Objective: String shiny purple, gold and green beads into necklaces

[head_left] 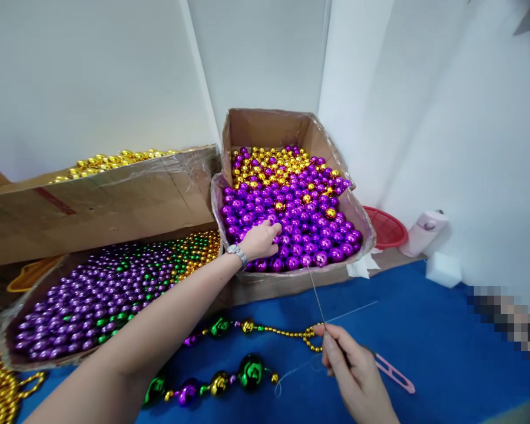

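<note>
My left hand, with a watch on its wrist, reaches into the cardboard box of shiny purple beads. Its fingers are curled down among the beads, and what they grip is hidden. In my right hand a long thin needle is pinched between thumb and fingers, its tip pointing up toward the box's front edge. Pale thread trails from near these fingers. On the blue cloth lies a bead garland of green, gold and purple beads, with thread at its end and a small gold-bead loop beside my right hand.
To the left, a box holds small purple, green and gold beads, with another cardboard box of gold beads behind. A red basket, a white bottle and a white block stand right. A pink-handled tool lies on the blue cloth.
</note>
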`<action>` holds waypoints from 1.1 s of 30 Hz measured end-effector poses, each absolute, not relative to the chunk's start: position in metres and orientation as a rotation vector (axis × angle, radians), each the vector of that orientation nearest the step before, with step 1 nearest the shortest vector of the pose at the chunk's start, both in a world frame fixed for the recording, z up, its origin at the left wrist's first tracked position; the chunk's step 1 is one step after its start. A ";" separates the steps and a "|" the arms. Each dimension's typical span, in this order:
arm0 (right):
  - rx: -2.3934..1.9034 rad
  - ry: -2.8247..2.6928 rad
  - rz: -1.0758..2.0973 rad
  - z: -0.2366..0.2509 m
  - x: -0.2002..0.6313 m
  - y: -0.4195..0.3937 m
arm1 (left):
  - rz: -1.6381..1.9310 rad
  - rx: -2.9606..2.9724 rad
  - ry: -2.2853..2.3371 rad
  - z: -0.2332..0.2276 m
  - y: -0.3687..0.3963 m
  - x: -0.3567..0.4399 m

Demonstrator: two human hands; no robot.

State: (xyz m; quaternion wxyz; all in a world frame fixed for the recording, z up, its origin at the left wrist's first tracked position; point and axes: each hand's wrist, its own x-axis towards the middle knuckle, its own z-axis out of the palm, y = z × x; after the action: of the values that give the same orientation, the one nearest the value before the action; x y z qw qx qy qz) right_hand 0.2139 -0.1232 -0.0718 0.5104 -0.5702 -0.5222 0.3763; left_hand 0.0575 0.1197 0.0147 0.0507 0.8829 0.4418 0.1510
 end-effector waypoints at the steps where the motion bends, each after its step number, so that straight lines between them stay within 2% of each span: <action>1: -1.375 -1.290 0.890 -0.072 0.213 -0.123 | 0.512 2.654 1.326 0.016 0.116 0.058; 6: -1.365 -1.503 0.733 -0.074 0.214 -0.125 | 0.785 2.335 1.211 0.026 0.082 0.057; 11: -1.330 -1.618 0.564 -0.078 0.211 -0.123 | 0.944 1.163 0.773 0.022 0.035 0.049; 15: -1.304 -1.673 0.515 -0.079 0.207 -0.123 | 0.995 0.739 0.687 0.008 0.010 0.042; 22: -1.304 -1.728 0.517 -0.083 0.207 -0.127 | 1.026 0.558 0.739 0.001 -0.004 0.033; 33: -1.291 -1.755 0.500 -0.085 0.207 -0.126 | 1.024 0.617 0.716 -0.002 -0.007 0.025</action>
State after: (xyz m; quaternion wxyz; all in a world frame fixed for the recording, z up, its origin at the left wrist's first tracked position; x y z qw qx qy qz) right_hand 0.2072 -0.1261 -0.0852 0.4377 -0.5193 -0.7059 0.2011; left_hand 0.0254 -0.0068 -0.0024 0.7669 0.2841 0.3298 0.4716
